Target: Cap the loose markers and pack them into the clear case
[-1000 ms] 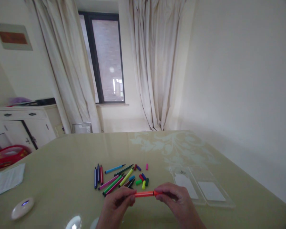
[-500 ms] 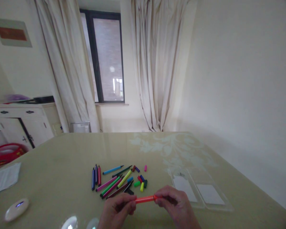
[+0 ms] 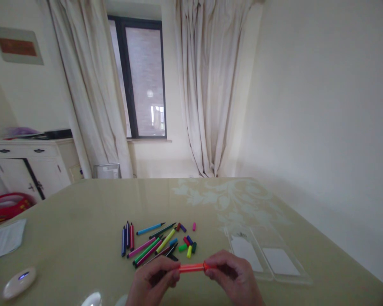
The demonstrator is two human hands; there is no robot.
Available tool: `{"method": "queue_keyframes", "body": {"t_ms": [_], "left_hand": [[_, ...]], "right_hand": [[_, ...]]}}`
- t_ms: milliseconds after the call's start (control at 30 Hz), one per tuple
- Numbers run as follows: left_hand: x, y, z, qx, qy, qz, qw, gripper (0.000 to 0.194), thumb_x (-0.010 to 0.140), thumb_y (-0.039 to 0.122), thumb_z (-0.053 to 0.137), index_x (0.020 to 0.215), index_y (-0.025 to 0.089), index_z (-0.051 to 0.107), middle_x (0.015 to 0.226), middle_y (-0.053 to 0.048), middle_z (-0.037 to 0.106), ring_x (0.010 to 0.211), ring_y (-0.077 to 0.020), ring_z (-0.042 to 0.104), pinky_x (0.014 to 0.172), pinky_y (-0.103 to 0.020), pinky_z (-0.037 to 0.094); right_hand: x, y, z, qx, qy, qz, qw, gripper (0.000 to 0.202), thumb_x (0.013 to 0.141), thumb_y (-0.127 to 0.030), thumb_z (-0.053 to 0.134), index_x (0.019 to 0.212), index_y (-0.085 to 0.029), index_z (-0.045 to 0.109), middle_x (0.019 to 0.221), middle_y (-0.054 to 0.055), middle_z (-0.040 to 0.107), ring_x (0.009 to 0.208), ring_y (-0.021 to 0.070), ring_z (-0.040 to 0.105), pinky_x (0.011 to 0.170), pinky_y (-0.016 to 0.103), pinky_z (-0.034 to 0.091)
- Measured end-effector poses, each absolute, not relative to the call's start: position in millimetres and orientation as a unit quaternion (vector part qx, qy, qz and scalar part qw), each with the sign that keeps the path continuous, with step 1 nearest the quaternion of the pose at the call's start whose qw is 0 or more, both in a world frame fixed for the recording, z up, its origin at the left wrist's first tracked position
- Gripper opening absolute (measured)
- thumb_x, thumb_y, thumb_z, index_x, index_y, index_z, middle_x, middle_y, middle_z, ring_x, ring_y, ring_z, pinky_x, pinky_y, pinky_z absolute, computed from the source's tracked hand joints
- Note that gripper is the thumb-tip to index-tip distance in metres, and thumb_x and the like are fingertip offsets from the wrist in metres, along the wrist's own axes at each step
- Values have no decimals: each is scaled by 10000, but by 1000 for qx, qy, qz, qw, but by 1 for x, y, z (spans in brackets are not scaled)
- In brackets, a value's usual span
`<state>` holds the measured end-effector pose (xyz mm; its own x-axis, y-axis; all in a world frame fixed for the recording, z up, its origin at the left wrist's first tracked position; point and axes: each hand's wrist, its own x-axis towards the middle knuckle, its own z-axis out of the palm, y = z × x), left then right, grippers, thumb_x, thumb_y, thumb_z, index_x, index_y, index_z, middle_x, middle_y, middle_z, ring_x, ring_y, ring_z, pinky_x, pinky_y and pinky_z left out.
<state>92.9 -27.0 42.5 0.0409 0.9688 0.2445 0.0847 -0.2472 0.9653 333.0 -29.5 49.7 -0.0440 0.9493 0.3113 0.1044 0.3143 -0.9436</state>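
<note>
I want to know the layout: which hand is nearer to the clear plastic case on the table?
Right. The right hand is just beside the clear plastic case; the left hand is farther away, beyond the orange marker both hold.

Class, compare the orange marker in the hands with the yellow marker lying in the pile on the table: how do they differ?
The orange marker is held off the table between the left hand and right hand; the yellow marker lies untouched on the table. The orange marker lies nearly level across the view; the yellow marker slants diagonally. The orange marker is alone; the yellow marker sits among other markers. Both are slim felt-tip markers.
</note>
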Motion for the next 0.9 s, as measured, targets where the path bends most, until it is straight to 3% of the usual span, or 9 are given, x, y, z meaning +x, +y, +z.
{"method": "queue_keyframes", "body": {"t_ms": [200, 433, 567, 733, 900], "left_hand": [[85, -28, 54, 608, 400, 591, 348, 273, 794, 499, 853, 870, 237, 833, 886, -74, 798, 833, -208, 761, 755, -256, 637], [74, -18, 54, 713, 397, 519, 254, 219, 883, 431, 780, 915, 218, 820, 864, -75, 809, 791, -201, 771, 734, -257, 644], [85, -24, 48, 792, 392, 443, 152, 170, 917, 402, 737, 909, 248, 808, 737, -30, 776, 625, -154, 714, 619, -208, 589], [102, -27, 28, 859, 354, 348, 126, 175, 902, 434, 748, 962, 280, 804, 702, -6, 772, 583, -162, 717, 628, -227, 586], [87, -17, 29, 779, 484, 383, 112, 209, 982, 381, 608, 959, 275, 786, 913, -46, 806, 832, -218, 769, 776, -281, 600]], "right_hand": [[325, -35, 57, -386, -565, 462, 564, 309, 760, -499, 889, 865, -218, 814, 818, 73, 774, 749, 190, 725, 671, 253, 579], [327, -28, 45, -393, -565, 462, 560, 332, 747, -503, 891, 877, -207, 815, 770, 71, 767, 701, 196, 715, 637, 264, 581], [327, -19, 39, -398, -518, 491, 576, 399, 740, -542, 887, 927, -198, 809, 730, 53, 736, 638, 169, 656, 578, 250, 540], [332, -9, 41, -413, -454, 528, 586, 477, 709, -598, 887, 968, -202, 825, 738, 43, 703, 648, 159, 634, 540, 228, 493], [356, -2, 55, -474, -462, 490, 567, 481, 744, -620, 839, 982, -203, 830, 747, 34, 705, 660, 170, 643, 586, 262, 531]]}}
